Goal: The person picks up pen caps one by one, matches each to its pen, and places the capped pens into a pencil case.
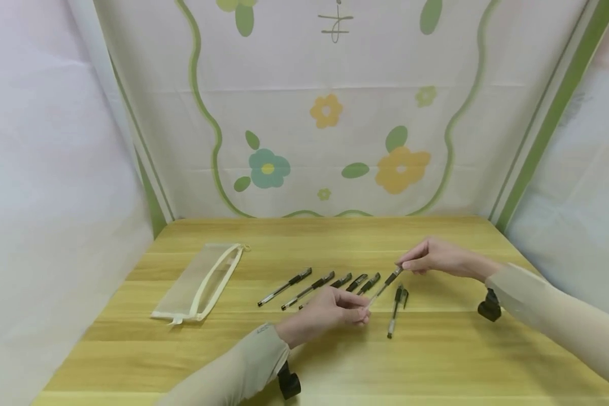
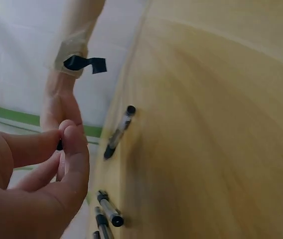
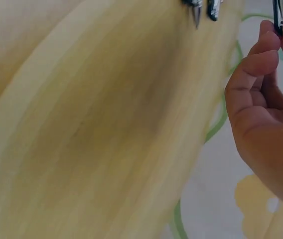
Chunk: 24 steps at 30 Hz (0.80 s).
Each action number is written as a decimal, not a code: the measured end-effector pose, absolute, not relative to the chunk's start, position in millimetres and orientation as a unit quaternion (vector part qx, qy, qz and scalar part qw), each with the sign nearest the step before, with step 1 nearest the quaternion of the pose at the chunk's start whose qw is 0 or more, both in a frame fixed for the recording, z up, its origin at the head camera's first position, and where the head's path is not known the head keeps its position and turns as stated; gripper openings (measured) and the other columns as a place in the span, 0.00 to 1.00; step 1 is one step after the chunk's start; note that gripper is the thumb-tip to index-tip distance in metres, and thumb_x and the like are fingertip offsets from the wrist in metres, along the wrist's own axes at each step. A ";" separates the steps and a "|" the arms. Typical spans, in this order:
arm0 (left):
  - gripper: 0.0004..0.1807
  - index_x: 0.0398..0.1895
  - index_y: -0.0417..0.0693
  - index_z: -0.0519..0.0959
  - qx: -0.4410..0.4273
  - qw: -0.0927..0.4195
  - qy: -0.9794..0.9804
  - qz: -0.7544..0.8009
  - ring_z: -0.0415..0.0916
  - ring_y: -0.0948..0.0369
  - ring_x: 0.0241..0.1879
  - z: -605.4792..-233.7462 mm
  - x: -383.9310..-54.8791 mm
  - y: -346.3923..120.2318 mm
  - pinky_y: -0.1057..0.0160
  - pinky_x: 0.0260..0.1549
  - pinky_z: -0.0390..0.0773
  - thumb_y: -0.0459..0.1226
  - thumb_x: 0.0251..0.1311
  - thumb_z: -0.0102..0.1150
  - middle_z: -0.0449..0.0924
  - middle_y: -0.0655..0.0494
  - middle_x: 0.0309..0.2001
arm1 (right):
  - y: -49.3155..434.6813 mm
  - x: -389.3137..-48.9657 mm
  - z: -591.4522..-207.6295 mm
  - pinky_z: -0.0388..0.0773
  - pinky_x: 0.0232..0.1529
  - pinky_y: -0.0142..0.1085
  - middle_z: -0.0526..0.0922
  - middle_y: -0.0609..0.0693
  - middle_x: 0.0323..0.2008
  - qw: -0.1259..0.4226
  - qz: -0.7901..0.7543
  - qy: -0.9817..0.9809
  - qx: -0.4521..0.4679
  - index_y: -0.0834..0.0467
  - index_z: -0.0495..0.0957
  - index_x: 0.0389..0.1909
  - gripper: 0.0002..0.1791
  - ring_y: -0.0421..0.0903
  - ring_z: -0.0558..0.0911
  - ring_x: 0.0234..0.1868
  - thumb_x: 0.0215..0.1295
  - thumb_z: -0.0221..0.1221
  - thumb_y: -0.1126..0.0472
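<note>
In the head view, a clear-barrelled pen (image 1: 384, 288) with a dark upper end slants between my hands above the table. My left hand (image 1: 330, 313) pinches its lower end between thumb and fingers. The upper end is pinched by my right hand (image 1: 433, 258). In the left wrist view, the left hand (image 2: 57, 174) covers nearly all of the pen. The right wrist view shows the right hand (image 3: 268, 94) with the held pen (image 3: 280, 15) at its fingertips. Another pen (image 1: 395, 313) lies on the table just right of the held one.
Several similar pens (image 1: 284, 286) lie slanted in a row, partly hidden behind the left hand. A pale mesh zip pouch (image 1: 190, 282) lies at the left of the wooden table (image 1: 385, 372). A flowered cloth (image 1: 294, 135) hangs behind the table's far edge.
</note>
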<state>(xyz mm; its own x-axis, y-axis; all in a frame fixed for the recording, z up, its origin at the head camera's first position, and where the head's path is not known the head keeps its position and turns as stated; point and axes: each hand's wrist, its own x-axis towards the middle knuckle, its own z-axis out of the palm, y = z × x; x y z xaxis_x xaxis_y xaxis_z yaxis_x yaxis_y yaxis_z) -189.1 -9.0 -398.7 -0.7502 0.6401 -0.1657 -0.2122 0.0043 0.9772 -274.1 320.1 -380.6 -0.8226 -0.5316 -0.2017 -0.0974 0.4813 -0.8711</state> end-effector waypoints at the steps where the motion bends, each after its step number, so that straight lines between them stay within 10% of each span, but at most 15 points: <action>1: 0.14 0.49 0.32 0.81 0.158 0.313 0.640 0.684 0.84 0.51 0.39 -400.4 -189.3 -8.3 0.58 0.43 0.81 0.24 0.59 0.63 0.84 0.40 0.39 | 319.0 -276.8 -382.4 0.78 0.36 0.43 0.82 0.69 0.42 0.229 -0.467 0.832 -0.193 0.67 0.81 0.54 0.21 0.48 0.77 0.33 0.65 0.65 0.57; 8: 0.04 0.35 0.31 0.84 0.092 0.295 0.682 0.663 0.85 0.51 0.28 -410.3 -187.1 0.7 0.60 0.31 0.83 0.24 0.56 0.66 0.84 0.42 0.27 | 315.6 -289.1 -400.2 0.81 0.44 0.45 0.84 0.58 0.48 0.225 -0.454 0.841 -0.190 0.65 0.83 0.48 0.18 0.56 0.82 0.46 0.61 0.69 0.58; 24: 0.03 0.33 0.31 0.84 0.052 0.273 0.704 0.653 0.85 0.50 0.26 -415.2 -187.4 6.8 0.62 0.28 0.83 0.23 0.55 0.66 0.83 0.42 0.25 | 312.4 -300.1 -421.1 0.74 0.24 0.30 0.86 0.51 0.41 0.202 -0.410 0.866 -0.203 0.54 0.88 0.42 0.10 0.41 0.75 0.24 0.60 0.69 0.57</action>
<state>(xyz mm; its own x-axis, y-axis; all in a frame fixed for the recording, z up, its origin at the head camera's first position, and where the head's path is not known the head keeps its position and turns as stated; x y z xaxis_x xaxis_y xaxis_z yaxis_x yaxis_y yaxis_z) -187.4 6.8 -415.2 -0.8457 0.4300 -0.3161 -0.2830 0.1408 0.9487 -300.1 312.4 -421.1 -0.8357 -0.5176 -0.1837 -0.1856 0.5809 -0.7925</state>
